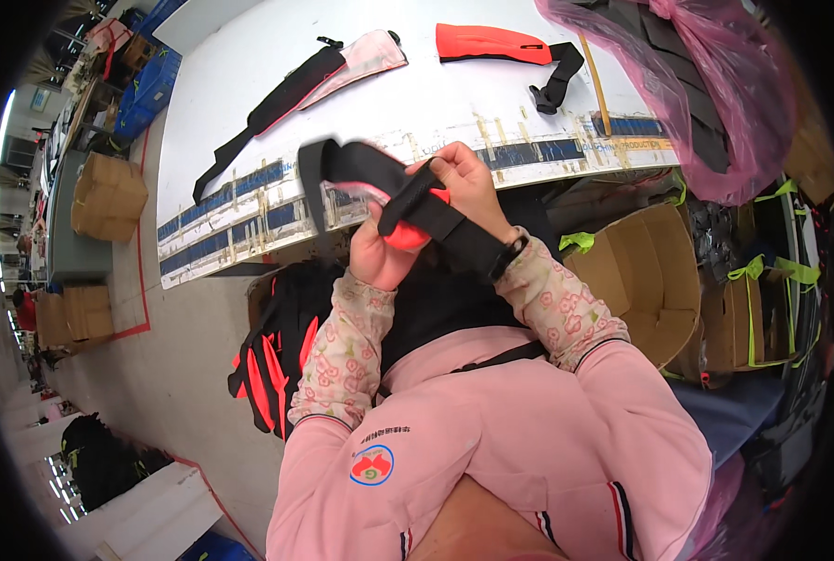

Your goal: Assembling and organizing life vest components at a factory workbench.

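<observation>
A red-and-black waist belt pouch point(408, 234) with wide black webbing is in both hands, above the near edge of the white table point(417, 93). My left hand point(380, 252) grips its lower side, fingers partly hidden behind it. My right hand point(468, 187) pinches the black band at its upper side between thumb and fingers. One webbing end loops up to the left, smeared by motion; another hangs toward my right forearm, with a black buckle point(508, 259) near the sleeve. Farther off lie a black belt pouch point(295, 89) with a pale lining and a red belt pouch point(492, 44) with a buckled strap.
A pink plastic bag point(716, 93) of black pieces lies at the table's right end, beside a wooden stick point(595, 84). Below stands an open cardboard box point(641, 280). Black-and-red pieces point(281, 346) hang left of my lap. Cartons point(108, 196) stand across the aisle.
</observation>
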A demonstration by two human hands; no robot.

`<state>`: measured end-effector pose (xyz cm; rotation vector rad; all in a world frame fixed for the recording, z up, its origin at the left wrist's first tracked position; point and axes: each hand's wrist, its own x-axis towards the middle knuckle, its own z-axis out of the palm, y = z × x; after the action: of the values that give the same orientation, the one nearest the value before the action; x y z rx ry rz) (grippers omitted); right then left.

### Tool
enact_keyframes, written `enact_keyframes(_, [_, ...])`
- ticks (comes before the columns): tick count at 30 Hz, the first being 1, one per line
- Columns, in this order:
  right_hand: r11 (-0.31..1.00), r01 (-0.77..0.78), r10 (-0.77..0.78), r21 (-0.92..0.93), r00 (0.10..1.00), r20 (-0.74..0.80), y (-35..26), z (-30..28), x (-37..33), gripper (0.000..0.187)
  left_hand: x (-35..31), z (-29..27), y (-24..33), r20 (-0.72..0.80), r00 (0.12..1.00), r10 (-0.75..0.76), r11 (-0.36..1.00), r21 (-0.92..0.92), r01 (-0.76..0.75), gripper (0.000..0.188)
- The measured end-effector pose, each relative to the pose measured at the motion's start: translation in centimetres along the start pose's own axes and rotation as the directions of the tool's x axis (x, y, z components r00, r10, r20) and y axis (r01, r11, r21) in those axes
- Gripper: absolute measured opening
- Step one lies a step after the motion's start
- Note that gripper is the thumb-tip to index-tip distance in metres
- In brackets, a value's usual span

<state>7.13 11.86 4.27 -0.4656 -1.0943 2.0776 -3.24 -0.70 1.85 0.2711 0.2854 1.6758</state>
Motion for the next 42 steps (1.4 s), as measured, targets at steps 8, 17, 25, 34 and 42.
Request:
enact_keyframes(8, [0.949,-0.224,0.187,0.222,0.967,0.175,1.5,0.9,-1.3,0.013,1.1,-3.4,4.9,-0.149,0.971,0.187,0.919,0.375,-0.119,0.039])
enact_keyframes(17, [0.979,0.15,-0.156,-0.138,0.987,-0.034,-0.3,1.2,-0.5,0.013,-0.4,-0.9,-0.1,-0.309,0.911,0.274,0.938,0.293,-0.183,0.039])
enact_keyframes(25, [0.859,0.204,-0.272,-0.47,0.959,-0.081,1.2,-0.7,-1.7,0.011,-0.9,-1.4,0.7,-0.213,0.92,0.328,0.935,0.215,-0.283,0.035])
enact_keyframes(34, [0.848,-0.309,0.33,0.43,0.944,0.027,-0.9,1.0,-1.5,0.022,-1.2,-1.4,2.1,-0.051,0.955,0.292,0.955,-0.036,-0.294,0.038])
enact_keyframes(42, [0.991,-0.059,0.069,-0.119,0.995,0.076,-0.1,-0.1,-1.8,0.026,-0.6,1.5,1.5,-0.137,0.827,0.545,0.674,0.659,-0.335,0.026])
